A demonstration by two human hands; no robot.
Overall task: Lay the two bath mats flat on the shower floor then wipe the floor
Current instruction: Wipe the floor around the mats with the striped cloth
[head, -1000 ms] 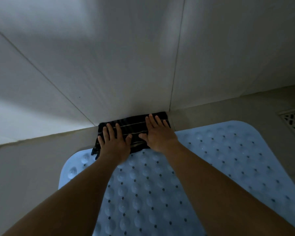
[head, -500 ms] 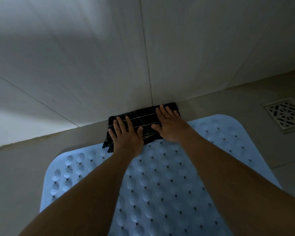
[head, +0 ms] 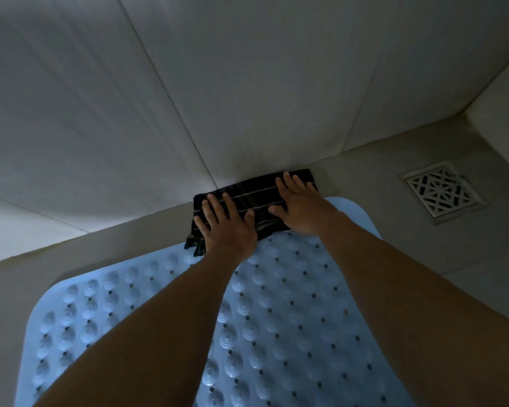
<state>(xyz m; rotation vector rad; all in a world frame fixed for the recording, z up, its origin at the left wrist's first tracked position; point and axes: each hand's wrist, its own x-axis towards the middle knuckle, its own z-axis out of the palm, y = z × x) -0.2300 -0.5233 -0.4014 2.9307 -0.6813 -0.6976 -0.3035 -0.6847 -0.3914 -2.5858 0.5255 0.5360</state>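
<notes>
A: What lies nearest?

B: A pale blue bath mat (head: 276, 333), studded with round suction cups and small dark holes. It lies flat on the shower floor (head: 373, 177) and fills the near part of the view. Its near edge runs out of the picture. Its far edge, with rounded corners, stops just short of the floor's far edge.

A: And the arms?

B: Both are bare and reach forward over the mat. The left forearm (head: 147, 333) crosses its middle and the right forearm (head: 409, 304) crosses its right side.

A: What are the hands doing?

B: Both lie palm down on a dark cloth (head: 256, 196) with thin pale stripes. The left hand (head: 227, 227) covers the cloth's left end. Its fingers are straight and spread, its thumb is out to the right, and its heel is over the mat's far edge. The right hand (head: 301, 205) lies flat on the cloth's right end, with its fingers straight and pointing at the wall. Neither hand curls round or pinches the cloth.

A: Where exactly is the cloth?

B: It sits folded into a band along the far edge of the floor. Its far side is against the foot of the wall (head: 247, 83). Its near side meets the mat's far edge, and a frayed corner sticks out to the left of the left hand.

A: Anything beyond that?

B: A square metal drain grate (head: 442, 191) with a lattice pattern is set in the floor. It is near the far right corner, well to the right of the cloth. The wall is made of large pale tiles with thin grout lines.
</notes>
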